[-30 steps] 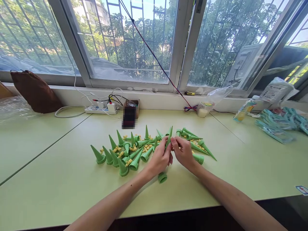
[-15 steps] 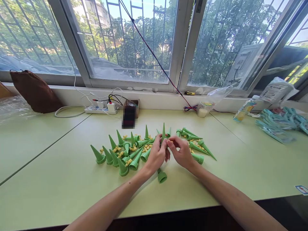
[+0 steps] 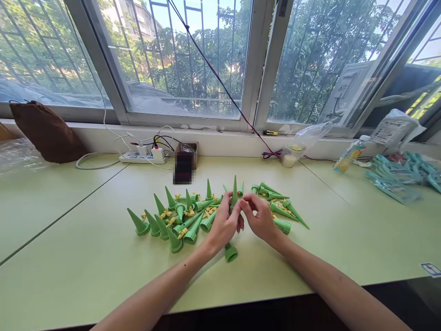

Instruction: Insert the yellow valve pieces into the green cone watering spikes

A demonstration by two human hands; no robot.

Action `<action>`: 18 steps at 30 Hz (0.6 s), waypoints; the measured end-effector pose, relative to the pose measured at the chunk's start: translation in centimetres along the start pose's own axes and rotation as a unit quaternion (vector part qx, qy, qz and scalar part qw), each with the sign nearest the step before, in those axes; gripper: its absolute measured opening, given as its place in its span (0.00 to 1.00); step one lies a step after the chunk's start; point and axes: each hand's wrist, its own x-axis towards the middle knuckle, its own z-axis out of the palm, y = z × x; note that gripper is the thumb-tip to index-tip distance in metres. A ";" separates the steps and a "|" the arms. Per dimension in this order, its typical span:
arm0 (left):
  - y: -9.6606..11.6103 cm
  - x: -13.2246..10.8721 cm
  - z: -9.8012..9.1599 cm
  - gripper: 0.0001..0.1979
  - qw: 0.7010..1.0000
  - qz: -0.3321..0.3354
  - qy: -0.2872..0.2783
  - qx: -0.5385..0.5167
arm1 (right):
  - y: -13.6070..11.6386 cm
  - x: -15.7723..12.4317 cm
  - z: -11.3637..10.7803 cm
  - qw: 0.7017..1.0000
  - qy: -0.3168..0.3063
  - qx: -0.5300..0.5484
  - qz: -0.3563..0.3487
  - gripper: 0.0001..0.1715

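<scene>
My left hand (image 3: 223,223) is closed around a green plastic watering spike (image 3: 234,189), its tip pointing up. Pressed against the spike's side are the pinched fingers of my right hand (image 3: 259,217); whatever small part they grip is hidden. Just below my hands, another green spike (image 3: 231,253) lies with its wide cap toward me. To the left is a cluster of green spikes (image 3: 139,224), some upright and some lying, with small yellow valves (image 3: 182,233) scattered among them. More green spikes (image 3: 296,214) lie beside my right hand.
Along the back of the pale table (image 3: 82,257) are a power strip (image 3: 143,158), a small box (image 3: 193,156) and a lidded jar (image 3: 290,158). A bottle (image 3: 350,154) and bagged turquoise items (image 3: 392,179) stand at right. A brown bag (image 3: 46,131) is at left.
The view has shifted very slightly. My fingertips have drawn a little closer together at the spike, which stays upright in my left hand.
</scene>
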 end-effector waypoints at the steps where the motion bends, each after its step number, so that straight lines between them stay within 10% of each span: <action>1: 0.0 0.0 0.0 0.13 1.000 0.000 0.000 0.000 | 0.0 0.0 0.0 1.000 0.000 -0.001 0.001 0.13; 18: -0.1 -0.4 0.0 0.13 0.999 -0.009 -0.014 0.034 | 0.1 0.1 -0.1 1.000 0.000 -0.008 -0.006 0.17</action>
